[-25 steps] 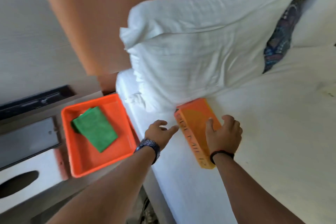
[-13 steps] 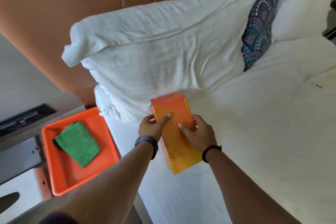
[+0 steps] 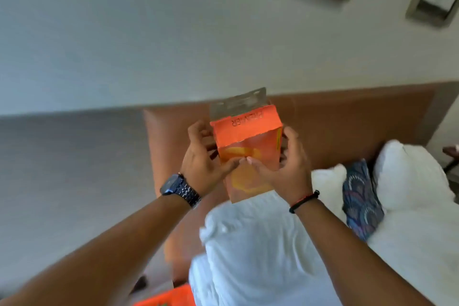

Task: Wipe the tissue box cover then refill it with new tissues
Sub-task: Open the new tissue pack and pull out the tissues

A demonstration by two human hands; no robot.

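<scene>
the orange tissue pack [image 3: 248, 154] is up in the air above the white pillow [image 3: 250, 243]. the left hand [image 3: 202, 164] and right hand [image 3: 285, 169] hold its sides, thumbs pressed on the front. pushing too hard could crush it.

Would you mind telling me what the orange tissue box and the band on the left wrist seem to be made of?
Tissue box: likely thin printed cardboard; its raised end flap shows a dull grey unprinted inside. Wristband: dark, apparently metal links with a slight sheen, though blur leaves that open.

Smooth orange cardboard tissue box [image 3: 248, 146]
</scene>
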